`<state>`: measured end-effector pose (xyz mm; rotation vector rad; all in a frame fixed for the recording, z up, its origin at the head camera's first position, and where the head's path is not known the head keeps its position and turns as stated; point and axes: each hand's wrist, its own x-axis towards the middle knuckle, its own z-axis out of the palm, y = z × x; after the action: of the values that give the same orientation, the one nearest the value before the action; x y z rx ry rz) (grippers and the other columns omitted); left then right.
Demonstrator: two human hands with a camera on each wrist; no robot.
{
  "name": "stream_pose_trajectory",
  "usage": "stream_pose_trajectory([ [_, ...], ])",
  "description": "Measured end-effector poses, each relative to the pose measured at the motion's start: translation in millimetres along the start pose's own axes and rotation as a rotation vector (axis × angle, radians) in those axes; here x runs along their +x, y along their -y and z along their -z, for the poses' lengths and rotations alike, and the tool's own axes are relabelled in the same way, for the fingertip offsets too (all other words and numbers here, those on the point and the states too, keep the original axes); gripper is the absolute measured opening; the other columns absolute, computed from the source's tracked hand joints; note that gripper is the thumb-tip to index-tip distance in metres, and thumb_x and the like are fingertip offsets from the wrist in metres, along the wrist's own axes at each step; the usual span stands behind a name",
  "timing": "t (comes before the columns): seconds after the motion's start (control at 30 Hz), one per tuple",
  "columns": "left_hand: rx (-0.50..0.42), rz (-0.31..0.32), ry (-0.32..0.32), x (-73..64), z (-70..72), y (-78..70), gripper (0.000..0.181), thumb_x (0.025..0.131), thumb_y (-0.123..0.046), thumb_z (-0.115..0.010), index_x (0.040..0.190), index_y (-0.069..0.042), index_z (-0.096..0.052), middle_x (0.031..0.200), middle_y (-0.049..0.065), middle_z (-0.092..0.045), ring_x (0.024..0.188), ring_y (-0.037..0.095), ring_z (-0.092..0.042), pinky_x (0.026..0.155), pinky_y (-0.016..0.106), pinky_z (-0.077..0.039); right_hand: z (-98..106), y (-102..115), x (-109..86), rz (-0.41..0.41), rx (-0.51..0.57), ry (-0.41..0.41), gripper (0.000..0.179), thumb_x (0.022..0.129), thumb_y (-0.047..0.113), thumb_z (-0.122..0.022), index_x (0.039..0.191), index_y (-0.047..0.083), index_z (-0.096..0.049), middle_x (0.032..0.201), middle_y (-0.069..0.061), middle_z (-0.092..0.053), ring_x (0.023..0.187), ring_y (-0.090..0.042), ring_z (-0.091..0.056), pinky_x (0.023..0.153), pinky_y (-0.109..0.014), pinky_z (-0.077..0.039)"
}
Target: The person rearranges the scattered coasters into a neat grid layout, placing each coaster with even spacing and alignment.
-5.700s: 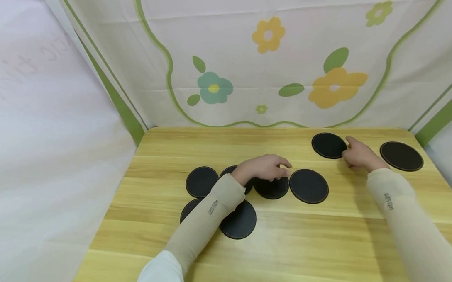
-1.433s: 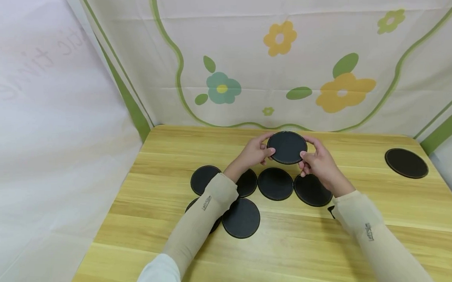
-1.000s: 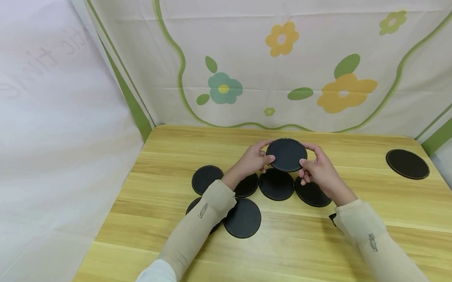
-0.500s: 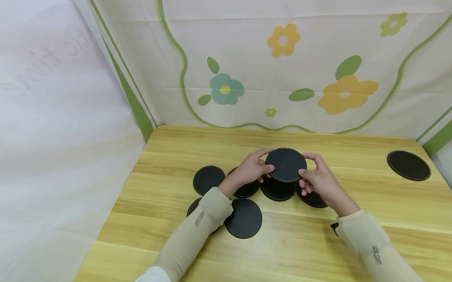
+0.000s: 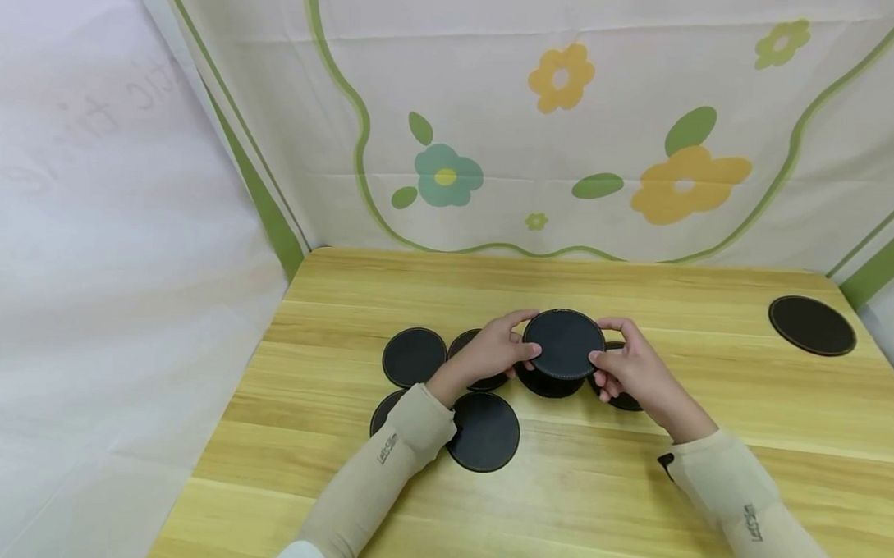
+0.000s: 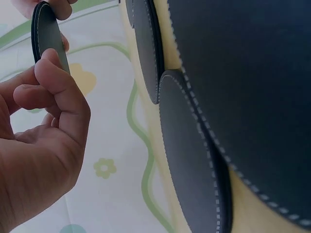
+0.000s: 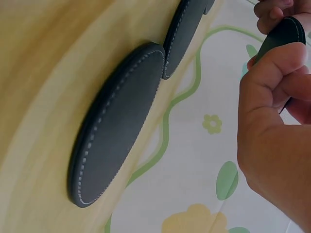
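Note:
A round black coaster (image 5: pixel 564 342) with stitched edging is held up between both hands, raised above the row of coasters on the table. My left hand (image 5: pixel 492 346) pinches its left edge between thumb and fingers. On the opposite edge my right hand (image 5: pixel 636 371) grips it the same way. Directly under it, partly covered, lies another black coaster (image 5: pixel 549 387). The coaster at the row's right end (image 5: pixel 626 398) is half hidden by my right hand. Both wrist views show the held coaster (image 6: pixel 51 36) off the table surface.
Left of the hands more black coasters lie flat: one at the row's left end (image 5: pixel 414 357), one in front (image 5: pixel 484 432), others partly under the left arm. A lone coaster (image 5: pixel 812 325) lies at the wooden table's (image 5: pixel 631 515) far right. A flower-printed cloth (image 5: pixel 496 133) hangs behind.
Earlier the right hand was at a coaster at the back right; then both hands held it up in the middle. Since then they have brought it nearer, over the middle of the row.

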<state>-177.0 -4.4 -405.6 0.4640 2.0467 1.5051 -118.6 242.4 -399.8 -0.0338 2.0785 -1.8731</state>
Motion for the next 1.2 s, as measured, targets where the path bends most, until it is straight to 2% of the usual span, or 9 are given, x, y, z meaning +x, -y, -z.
stream_pose_trajectory([
  [0.17,0.003,0.007,0.029,-4.8,-0.9,3.4,0.065,0.102,-0.011,-0.063,0.159,-0.012,-0.034,0.077,0.009,-0.071,0.072,0.05,-0.06,0.056,0.04,-0.053,-1.9,-2.9,-3.3,-0.019,-0.02,-0.004,0.056,0.102,0.003,-0.053,0.147,-0.001,-0.021,0.066,-0.012,-0.056,0.048,-0.017,-0.053,0.05,-0.036,-0.055],
  [0.3,0.041,0.014,0.054,-8.9,-0.6,4.5,0.065,0.102,-0.013,-0.063,0.16,-0.011,-0.031,0.078,0.01,-0.072,0.06,0.048,-0.054,0.057,0.042,-0.053,-4.3,-5.5,-5.2,-0.035,-0.036,-0.017,0.053,0.103,0.004,-0.053,0.146,-0.002,-0.023,0.066,-0.013,-0.056,0.047,-0.016,-0.052,0.051,-0.037,-0.055],
  [0.43,0.06,0.025,0.069,-12.3,-1.2,5.5,0.065,0.102,-0.014,-0.063,0.159,-0.01,-0.031,0.078,0.011,-0.072,0.048,0.037,-0.049,0.056,0.045,-0.052,-5.7,-7.4,-7.2,-0.045,-0.049,-0.011,0.05,0.104,0.005,-0.052,0.144,-0.004,-0.024,0.066,-0.013,-0.057,0.047,-0.015,-0.051,0.052,-0.038,-0.056],
  [0.53,0.049,0.027,0.076,-14.9,-1.8,6.8,0.064,0.102,-0.014,-0.063,0.159,-0.009,-0.032,0.078,0.013,-0.072,0.042,0.026,-0.044,0.052,0.041,-0.048,-6.8,-8.2,-9.2,-0.055,-0.048,-0.003,0.051,0.104,0.006,-0.052,0.145,-0.004,-0.023,0.066,-0.013,-0.057,0.047,-0.014,-0.05,0.052,-0.037,-0.056],
  [0.6,0.046,0.031,0.08,-16.8,-2.2,8.3,0.064,0.102,-0.014,-0.063,0.158,-0.009,-0.033,0.079,0.014,-0.072,0.041,0.022,-0.042,0.051,0.038,-0.047,-8.0,-9.6,-10.1,-0.058,-0.051,0.002,0.051,0.104,0.005,-0.052,0.145,-0.004,-0.024,0.066,-0.013,-0.057,0.047,-0.015,-0.05,0.052,-0.037,-0.056],
  [0.8,0.067,0.039,0.091,-23.8,-1.7,12.6,0.062,0.102,-0.015,-0.063,0.158,-0.011,-0.035,0.079,0.014,-0.073,0.046,0.022,-0.048,0.053,0.031,-0.048,-10.3,-12.7,-13.8,-0.062,-0.082,0.015,0.05,0.104,0.006,-0.053,0.145,-0.004,-0.027,0.067,-0.016,-0.057,0.047,-0.018,-0.05,0.053,-0.041,-0.057],
  [0.97,0.061,0.054,0.14,-26.9,-2.1,16.4,0.063,0.104,-0.017,-0.061,0.159,-0.01,-0.031,0.082,0.016,-0.073,0.048,0.019,-0.052,0.052,0.03,-0.05,-11.7,-11.4,-18.7,-0.094,-0.112,0.031,0.051,0.104,0.008,-0.053,0.148,-0.002,-0.028,0.068,-0.017,-0.058,0.048,-0.02,-0.052,0.055,-0.043,-0.057],
  [1.2,0.078,0.102,0.195,-32.2,-3.8,16.6,0.06,0.105,-0.018,-0.057,0.159,-0.008,-0.031,0.079,0.011,-0.073,0.045,0.019,-0.05,0.054,0.029,-0.052,-11.9,-16.8,-24.8,-0.099,-0.112,0.055,0.052,0.103,0.006,-0.054,0.149,-0.002,-0.03,0.07,-0.019,-0.059,0.049,-0.02,-0.056,0.056,-0.042,-0.057],
])
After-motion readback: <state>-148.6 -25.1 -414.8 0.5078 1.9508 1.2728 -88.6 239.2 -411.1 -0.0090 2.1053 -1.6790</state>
